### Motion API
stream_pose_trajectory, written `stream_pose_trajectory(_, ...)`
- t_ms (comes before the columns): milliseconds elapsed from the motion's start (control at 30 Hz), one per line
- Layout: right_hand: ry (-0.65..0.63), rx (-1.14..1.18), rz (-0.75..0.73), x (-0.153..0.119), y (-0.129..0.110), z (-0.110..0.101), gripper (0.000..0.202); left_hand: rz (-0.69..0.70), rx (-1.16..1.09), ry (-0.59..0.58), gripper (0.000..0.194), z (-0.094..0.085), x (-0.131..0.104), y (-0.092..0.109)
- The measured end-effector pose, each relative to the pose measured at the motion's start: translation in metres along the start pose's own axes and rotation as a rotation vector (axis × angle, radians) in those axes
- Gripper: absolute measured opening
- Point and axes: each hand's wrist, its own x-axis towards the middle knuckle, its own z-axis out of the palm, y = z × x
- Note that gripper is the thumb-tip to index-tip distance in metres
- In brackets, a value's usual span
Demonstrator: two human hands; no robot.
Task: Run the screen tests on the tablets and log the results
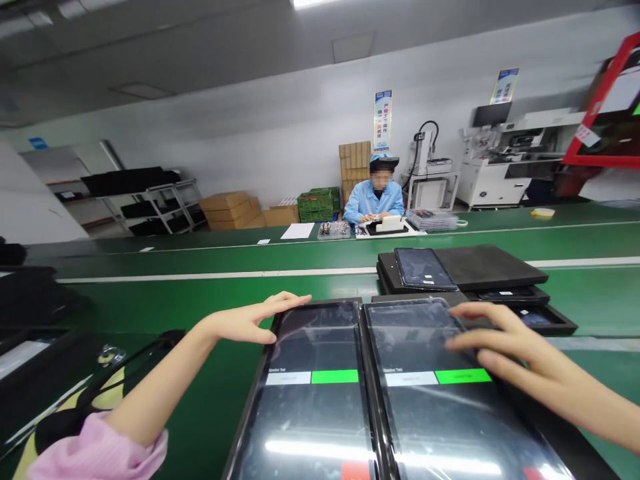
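Note:
Two large tablets lie side by side on dark trays, both screens lit with a "Speaker Test" line, a white bar and a green bar. On the left tablet [320, 413], my left hand [255, 319] rests at the upper left edge, fingers apart, holding nothing. My right hand [505, 340] is over the upper right edge of the right tablet [430, 413], its fingers spread and slightly blurred, with nothing in them. Whether the right fingertips touch the glass is unclear.
Behind the right tablet, black foam trays [490, 267] are stacked with another tablet [425, 268] on top. Cables and a yellow item [113, 390] lie at left. Across the green bench [200, 263] sits a person in blue [375, 200].

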Motion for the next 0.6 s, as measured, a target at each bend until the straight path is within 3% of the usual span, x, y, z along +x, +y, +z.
stream_pose_trajectory(67,0.230,0.054,0.210,-0.003,0.036,0.010,0.056,-0.103,0.102,0.001,0.084,0.002,0.012,0.013)
stream_pose_trajectory(133,0.275,0.136,0.328,-0.004,0.060,0.021,0.060,-0.163,0.193,0.019,0.087,0.007,0.028,0.033)
stream_pose_trajectory(233,0.238,0.224,0.422,-0.007,0.070,0.032,0.058,-0.098,0.231,0.067,0.083,0.019,0.054,0.066)
stream_pose_trajectory(333,0.229,0.256,0.483,-0.009,0.065,0.034,0.059,-0.022,0.303,0.166,0.067,0.035,0.072,0.089)
stream_pose_trajectory(433,0.213,0.289,0.487,-0.009,0.064,0.033,0.062,-0.005,0.372,0.249,0.059,0.044,0.077,0.096)
stream_pose_trajectory(600,0.137,0.241,0.449,-0.009,0.078,0.027,0.061,0.008,0.403,0.207,0.057,0.040,0.070,0.097)
